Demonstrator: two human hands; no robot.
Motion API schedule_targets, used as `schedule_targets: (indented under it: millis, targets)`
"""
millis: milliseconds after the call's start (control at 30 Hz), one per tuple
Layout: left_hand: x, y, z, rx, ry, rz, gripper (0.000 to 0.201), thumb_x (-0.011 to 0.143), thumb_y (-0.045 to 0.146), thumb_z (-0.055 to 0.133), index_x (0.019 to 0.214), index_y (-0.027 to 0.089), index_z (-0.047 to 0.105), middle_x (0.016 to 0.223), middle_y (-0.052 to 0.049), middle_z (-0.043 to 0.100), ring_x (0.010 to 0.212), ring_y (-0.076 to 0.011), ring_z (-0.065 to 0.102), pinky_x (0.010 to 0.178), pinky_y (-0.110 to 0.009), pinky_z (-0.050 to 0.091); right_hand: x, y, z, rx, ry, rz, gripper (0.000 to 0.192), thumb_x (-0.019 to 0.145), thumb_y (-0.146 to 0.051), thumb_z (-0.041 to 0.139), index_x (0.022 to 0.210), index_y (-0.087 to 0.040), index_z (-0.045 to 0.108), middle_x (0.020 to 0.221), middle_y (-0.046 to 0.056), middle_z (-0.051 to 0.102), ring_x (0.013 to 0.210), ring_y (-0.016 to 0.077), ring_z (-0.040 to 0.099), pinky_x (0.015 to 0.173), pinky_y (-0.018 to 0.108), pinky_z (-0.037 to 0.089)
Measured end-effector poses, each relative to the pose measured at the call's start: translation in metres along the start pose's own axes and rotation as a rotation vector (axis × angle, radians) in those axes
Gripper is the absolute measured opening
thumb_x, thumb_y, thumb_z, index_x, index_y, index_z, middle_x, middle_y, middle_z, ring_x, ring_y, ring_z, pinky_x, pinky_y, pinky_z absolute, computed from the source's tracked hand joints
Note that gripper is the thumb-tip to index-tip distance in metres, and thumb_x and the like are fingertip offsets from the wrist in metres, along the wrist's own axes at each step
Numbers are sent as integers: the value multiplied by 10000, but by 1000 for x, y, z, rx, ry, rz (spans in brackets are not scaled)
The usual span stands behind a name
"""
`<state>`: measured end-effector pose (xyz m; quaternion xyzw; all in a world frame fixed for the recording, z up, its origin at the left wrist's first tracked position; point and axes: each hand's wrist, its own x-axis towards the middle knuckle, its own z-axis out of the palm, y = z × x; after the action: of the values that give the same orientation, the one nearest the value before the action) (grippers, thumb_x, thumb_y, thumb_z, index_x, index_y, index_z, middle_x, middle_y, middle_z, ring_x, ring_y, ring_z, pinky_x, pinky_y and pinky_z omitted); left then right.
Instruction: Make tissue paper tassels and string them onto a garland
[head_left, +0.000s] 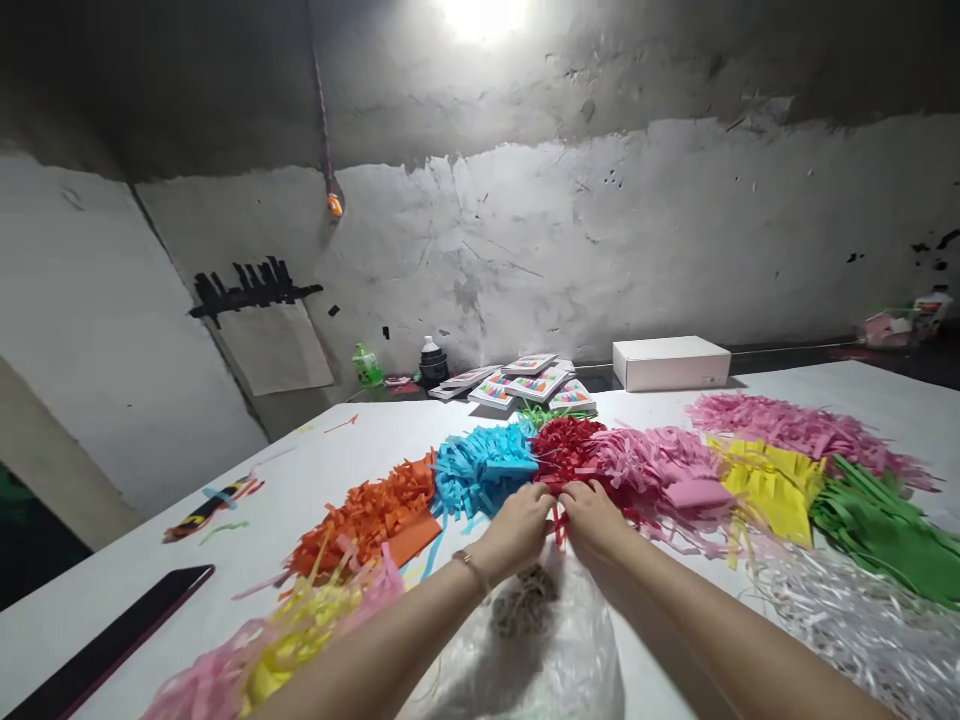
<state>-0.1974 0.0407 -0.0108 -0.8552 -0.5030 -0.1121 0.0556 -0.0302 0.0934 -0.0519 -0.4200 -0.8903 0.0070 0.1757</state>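
My left hand [517, 528] and my right hand [592, 520] meet at the near edge of a pile of red fringed paper [564, 448], and both pinch red paper strips [559, 520] between them. A thin bracelet is on my left wrist. Left of the red pile lie blue fringed paper [480, 470] and orange fringed paper [367, 515]. To the right are pink fringed paper [660, 465], yellow fringed paper [772, 485] and green fringed paper [885, 530]. Under my forearms a ball of twine [525, 600] rests on a clear plastic bag [555, 660].
All lies on a white table [300, 480]. A white box [670, 362] and stacked printed packs [525, 382] stand at the far edge, with a green bottle [367, 365] and a dark jar [433, 362]. A long dark ruler [112, 645] lies front left, white shredded strips [862, 620] front right.
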Motion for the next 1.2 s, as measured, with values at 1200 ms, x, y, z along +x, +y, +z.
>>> schedule_targets:
  millis: [1200]
  targets:
    - [48, -38, -6, -696, 570, -271, 132, 955, 226, 556, 976, 145, 658, 927, -39, 689, 855, -184, 652, 794, -349, 524, -26, -51, -14, 35, -129, -254, 164, 969, -314, 605, 930, -167, 668, 940, 21, 687, 840, 147, 657, 782, 335, 551]
